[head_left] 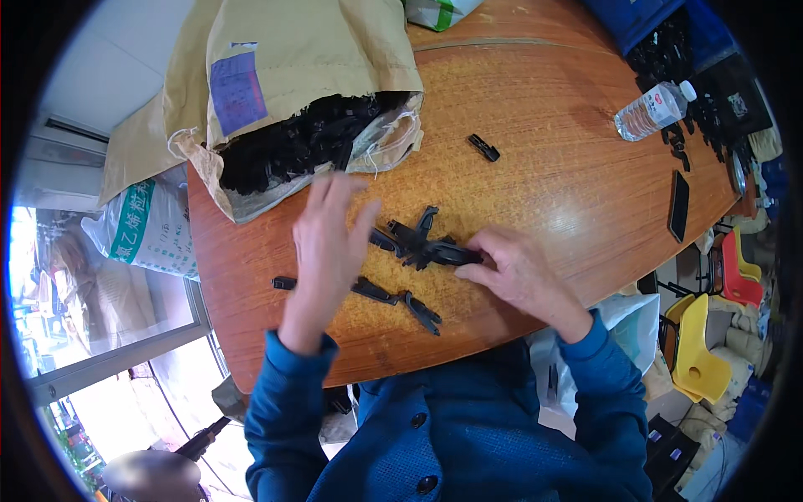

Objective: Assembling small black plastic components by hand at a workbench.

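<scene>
My right hand [520, 272] pinches the end of a black plastic part [452, 253] between thumb and fingers, just above the table. That part lies against a small cluster of similar black pieces [403, 236], and where one ends and another begins is hard to see. My left hand [324, 238] is raised with its fingers apart, slightly blurred, in front of the open mouth of a brown sack [335, 50]. Black pieces [288, 138] fill the sack's mouth. Nothing shows in the left hand. Nearer me lie loose black pieces [421, 313], partly hidden behind the left wrist.
A single black piece [483, 148] lies farther back on the wooden table [552, 109]. At the right are a water bottle [657, 110] lying tilted, a dark phone-like slab [678, 206] and a heap of black parts. A white printed bag [146, 230] stands left; yellow chairs [701, 351] stand right.
</scene>
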A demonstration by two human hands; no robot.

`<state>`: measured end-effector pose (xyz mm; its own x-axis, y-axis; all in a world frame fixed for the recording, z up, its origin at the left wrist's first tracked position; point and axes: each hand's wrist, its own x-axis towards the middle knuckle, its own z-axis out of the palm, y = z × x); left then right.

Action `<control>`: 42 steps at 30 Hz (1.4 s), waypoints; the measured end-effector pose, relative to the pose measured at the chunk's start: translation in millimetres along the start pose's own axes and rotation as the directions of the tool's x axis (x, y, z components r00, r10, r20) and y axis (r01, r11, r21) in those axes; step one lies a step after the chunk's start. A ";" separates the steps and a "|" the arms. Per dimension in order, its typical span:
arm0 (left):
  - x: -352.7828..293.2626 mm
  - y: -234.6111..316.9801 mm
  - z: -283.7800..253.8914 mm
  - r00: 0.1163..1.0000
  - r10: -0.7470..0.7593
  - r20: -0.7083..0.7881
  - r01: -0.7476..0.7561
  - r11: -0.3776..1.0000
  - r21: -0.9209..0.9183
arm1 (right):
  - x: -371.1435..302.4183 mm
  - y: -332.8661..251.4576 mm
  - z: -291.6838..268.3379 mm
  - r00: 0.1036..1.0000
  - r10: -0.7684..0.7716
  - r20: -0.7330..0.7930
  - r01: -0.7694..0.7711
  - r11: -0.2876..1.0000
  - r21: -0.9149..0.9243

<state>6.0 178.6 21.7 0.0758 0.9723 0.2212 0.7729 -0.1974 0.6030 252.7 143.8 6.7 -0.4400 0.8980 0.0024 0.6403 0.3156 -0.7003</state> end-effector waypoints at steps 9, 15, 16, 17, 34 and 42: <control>80.8 -33.5 24.1 0.961 0.107 0.255 -0.227 0.832 0.506 | 105.8 71.9 -31.8 0.969 -0.102 -0.226 -0.030 0.857 -0.514; 76.0 -39.6 17.8 0.983 0.102 0.151 -0.162 0.866 0.474 | 110.3 76.7 -32.2 0.972 -0.001 -0.236 -0.121 0.857 -0.500; 67.4 -39.6 15.5 0.984 0.104 0.148 -0.163 0.865 0.475 | 104.3 72.9 -31.3 0.971 -0.004 -0.239 -0.120 0.857 -0.501; 54.3 -38.8 11.1 0.991 -0.062 0.119 0.052 0.995 0.089 | 95.5 65.2 -29.5 0.955 -0.025 -0.295 -0.066 0.953 -0.294; -116.3 84.4 2.9 0.965 -0.233 0.118 0.149 0.122 -0.981 | -48.5 -87.9 44.4 0.721 -0.193 -0.666 0.402 0.899 0.175; -130.3 85.4 11.9 0.949 -0.274 0.154 0.197 0.139 -0.970 | -67.8 -91.1 37.4 0.730 -0.314 -0.608 0.401 0.916 0.009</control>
<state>69.6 36.5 35.3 -0.0425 0.9964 -0.0729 -0.4887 0.0429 0.8714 200.6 42.7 43.7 -0.1393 0.7425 0.6552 0.4040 0.6467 -0.6469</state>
